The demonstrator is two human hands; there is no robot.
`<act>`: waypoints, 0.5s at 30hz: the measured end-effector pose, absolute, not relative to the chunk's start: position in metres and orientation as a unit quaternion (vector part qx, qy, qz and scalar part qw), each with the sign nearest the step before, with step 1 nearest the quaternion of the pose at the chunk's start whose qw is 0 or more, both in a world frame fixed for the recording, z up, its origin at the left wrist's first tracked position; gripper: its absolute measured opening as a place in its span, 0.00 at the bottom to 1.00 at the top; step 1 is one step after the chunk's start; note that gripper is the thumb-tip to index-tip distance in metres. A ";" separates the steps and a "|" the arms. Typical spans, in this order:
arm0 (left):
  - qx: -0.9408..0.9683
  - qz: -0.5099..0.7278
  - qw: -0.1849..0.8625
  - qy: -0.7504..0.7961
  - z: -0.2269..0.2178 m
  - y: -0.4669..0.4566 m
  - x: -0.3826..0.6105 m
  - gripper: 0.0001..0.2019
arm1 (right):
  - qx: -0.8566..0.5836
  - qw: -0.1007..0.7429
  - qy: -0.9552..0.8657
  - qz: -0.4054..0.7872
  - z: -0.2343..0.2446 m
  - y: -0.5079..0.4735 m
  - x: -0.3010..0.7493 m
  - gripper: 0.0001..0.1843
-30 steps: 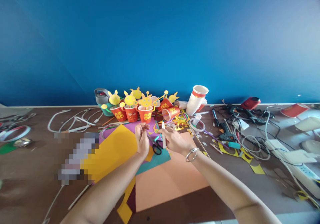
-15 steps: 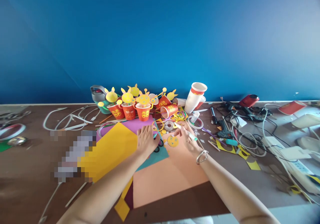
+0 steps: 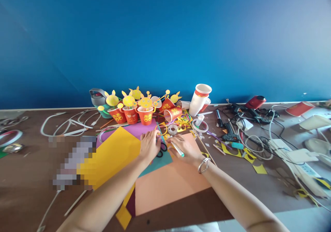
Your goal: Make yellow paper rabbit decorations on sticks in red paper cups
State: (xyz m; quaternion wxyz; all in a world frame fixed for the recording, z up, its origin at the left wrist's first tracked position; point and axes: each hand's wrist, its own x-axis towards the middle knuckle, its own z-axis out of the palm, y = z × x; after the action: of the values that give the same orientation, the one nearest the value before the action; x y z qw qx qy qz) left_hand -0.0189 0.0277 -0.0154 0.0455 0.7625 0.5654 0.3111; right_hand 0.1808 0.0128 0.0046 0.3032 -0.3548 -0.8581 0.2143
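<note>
- The left hand (image 3: 149, 145) lies palm down on the coloured paper in the middle of the worktop (image 3: 31, 177). Its fingers (image 3: 154, 135) are stretched forward and quite flat, and they grip nothing that I can see.
- Under this hand are the teal sheet (image 3: 161, 161) and the edge of the purple sheet (image 3: 138, 128).
- The right hand (image 3: 184, 148) is just beside the left one. Its fingers are closed around a white pen (image 3: 177, 149) with a green end, and the green end points toward the person.
- The right wrist carries a silver bracelet (image 3: 204, 164).
- The black scissors (image 3: 162, 150) lie on the teal sheet between the two hands, partly hidden by them.
- A large peach sheet (image 3: 168, 187) lies under the right hand, and a yellow sheet (image 3: 113, 156) lies left of the left hand.
- Behind the hands, near the blue wall (image 3: 165, 35), stand red cups (image 3: 130, 114) with yellow paper animals on them. A stack of white cups (image 3: 198, 101) leans to their right.
- A tape roll (image 3: 172, 129) lies just behind the fingertips.
- Cables and a white power strip (image 3: 302, 163) are well apart, on the right side.
</note>
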 end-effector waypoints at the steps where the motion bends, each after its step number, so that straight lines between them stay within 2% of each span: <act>1: 0.763 0.315 0.042 0.563 -0.015 0.028 -0.019 0.10 | -0.354 0.294 -0.863 0.209 0.005 0.012 0.179 0.17; 7: 0.763 0.331 0.050 0.554 -0.014 0.027 -0.017 0.11 | -0.361 0.290 -0.864 0.199 0.002 0.011 0.175 0.15; 13: 0.769 0.361 0.112 0.515 -0.004 0.023 -0.015 0.04 | -0.401 0.398 -0.799 0.206 -0.001 0.008 0.175 0.14; 15: 0.772 0.363 0.149 0.501 -0.002 0.023 -0.014 0.08 | -0.389 0.421 -0.800 0.177 -0.001 0.007 0.177 0.15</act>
State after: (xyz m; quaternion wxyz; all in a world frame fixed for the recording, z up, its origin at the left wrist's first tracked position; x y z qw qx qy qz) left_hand -0.0136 0.0226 -0.0017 0.1494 0.7716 0.5005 0.3630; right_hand 0.1768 0.0066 -0.0007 0.4212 -0.3891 -0.7999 0.1771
